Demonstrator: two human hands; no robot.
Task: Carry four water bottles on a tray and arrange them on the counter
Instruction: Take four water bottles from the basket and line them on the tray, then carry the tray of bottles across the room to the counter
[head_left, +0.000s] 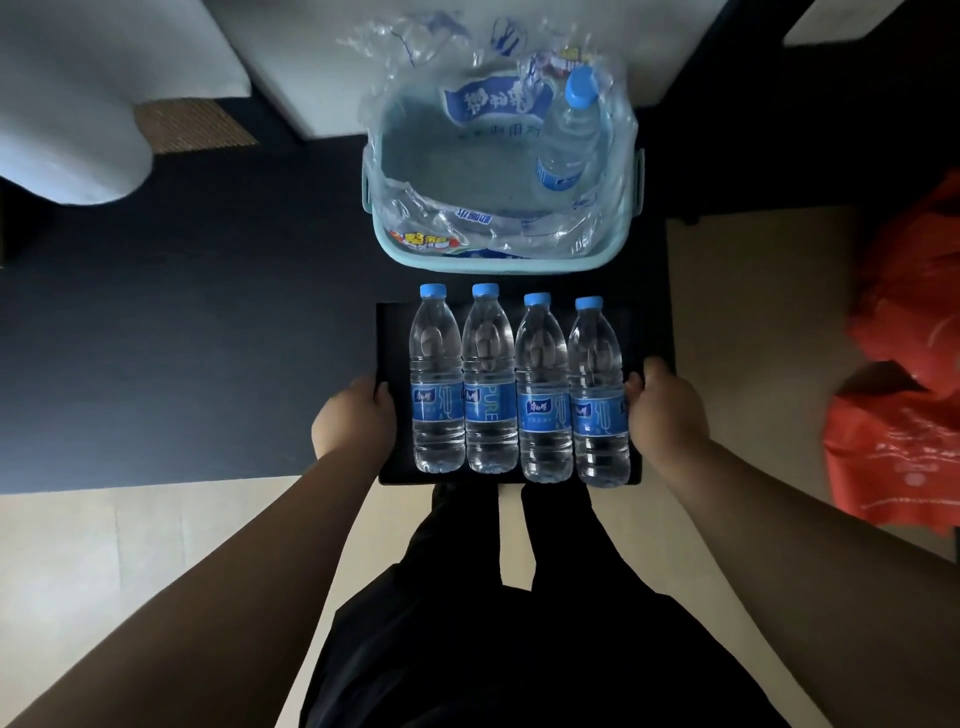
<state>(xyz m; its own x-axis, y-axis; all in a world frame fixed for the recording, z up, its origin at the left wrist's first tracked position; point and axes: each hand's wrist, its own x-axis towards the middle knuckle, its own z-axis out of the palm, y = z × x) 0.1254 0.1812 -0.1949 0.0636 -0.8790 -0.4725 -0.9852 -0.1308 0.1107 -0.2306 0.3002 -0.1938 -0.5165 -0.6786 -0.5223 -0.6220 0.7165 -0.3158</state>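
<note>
Several clear water bottles with blue caps and blue labels lie side by side on a black tray (388, 322), caps pointing away from me: the leftmost bottle (436, 379), two middle bottles (488, 382) (543, 389), and the rightmost bottle (597, 397). My left hand (353, 421) grips the tray's left edge, thumb over the rim. My right hand (667, 410) grips the right edge the same way. The tray is held level in front of my legs.
A light blue basket (498, 262) stands just beyond the tray, lined with torn plastic wrap and holding one more bottle (569, 130). A dark rug covers the floor to the left. Orange bags (904, 374) lie at the right. White furniture sits at the far side.
</note>
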